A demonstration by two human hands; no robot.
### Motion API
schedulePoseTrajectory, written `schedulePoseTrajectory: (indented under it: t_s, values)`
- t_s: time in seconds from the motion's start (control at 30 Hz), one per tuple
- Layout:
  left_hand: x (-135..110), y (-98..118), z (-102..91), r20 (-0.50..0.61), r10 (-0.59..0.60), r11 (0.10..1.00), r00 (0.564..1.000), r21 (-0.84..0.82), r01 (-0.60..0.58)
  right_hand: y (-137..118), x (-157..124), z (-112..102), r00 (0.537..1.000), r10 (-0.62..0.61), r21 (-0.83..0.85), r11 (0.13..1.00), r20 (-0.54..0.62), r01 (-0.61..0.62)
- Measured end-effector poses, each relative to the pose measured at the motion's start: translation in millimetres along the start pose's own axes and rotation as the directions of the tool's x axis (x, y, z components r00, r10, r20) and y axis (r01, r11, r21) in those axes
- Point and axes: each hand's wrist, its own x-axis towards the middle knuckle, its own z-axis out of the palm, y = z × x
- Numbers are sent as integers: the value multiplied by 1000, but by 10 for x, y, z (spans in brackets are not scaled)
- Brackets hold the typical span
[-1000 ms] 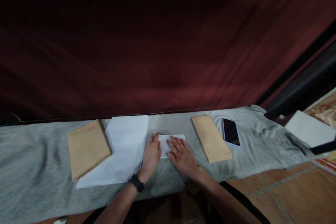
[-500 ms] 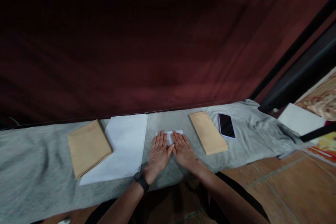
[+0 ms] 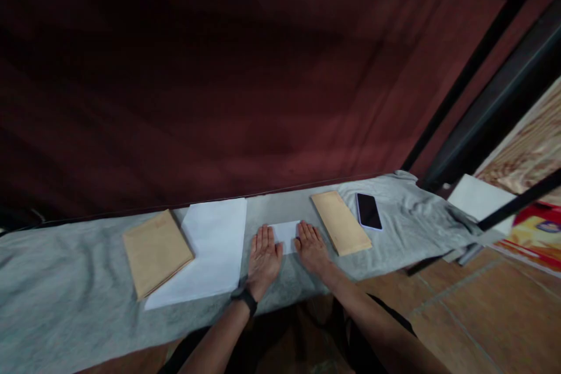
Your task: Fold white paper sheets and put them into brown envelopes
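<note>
A small folded sheet of white paper [image 3: 286,235] lies flat on the grey cloth, its ends partly covered by my hands. My left hand [image 3: 265,258] rests flat on the paper's left end, fingers stretched out, a dark watch on the wrist. On the right end lies my right hand [image 3: 312,250], also flat with fingers extended. To the left is a stack of larger white paper [image 3: 214,248], overlapped by brown envelopes [image 3: 158,252]. Right of my hands lies a long brown envelope [image 3: 340,223].
A phone [image 3: 369,211] lies face up beyond the long envelope. The grey cloth [image 3: 79,286] covers a narrow bench against a dark red panel [image 3: 245,99]. Black metal bars [image 3: 467,85] and a white box-like object [image 3: 480,201] stand at the right, above a tiled floor [image 3: 464,310].
My hands have slid apart, from side by side with thumbs touching to opposite ends of the folded paper. More of its middle shows. The view has shifted slightly.
</note>
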Motion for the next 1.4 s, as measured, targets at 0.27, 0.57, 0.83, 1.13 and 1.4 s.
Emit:
schedulePoseTrajectory:
  t_s: [0.27, 0.57, 0.83, 1.13, 1.4]
  values:
    - [7, -15, 0, 20, -4, 1000, 1000, 12, 4, -308, -93, 31, 995, -89, 64, 994, 44, 86]
    - [-8, 23, 63, -26, -48, 999, 999, 14, 48, -64, -139, 39, 998, 33, 6, 999, -51, -33]
    - [75, 136, -91, -67, 0, 1000, 998, 22, 2, -23, -60, -60, 998, 42, 48, 998, -38, -40]
    - [181, 241, 5, 31, 106, 994, 994, -22, -106, -87, 144, -40, 994, -103, 111, 989, 34, 99]
    - [144, 130, 71, -34, 29, 999, 999, -25, -30, 40, 139, 40, 998, -62, 31, 998, 13, 62]
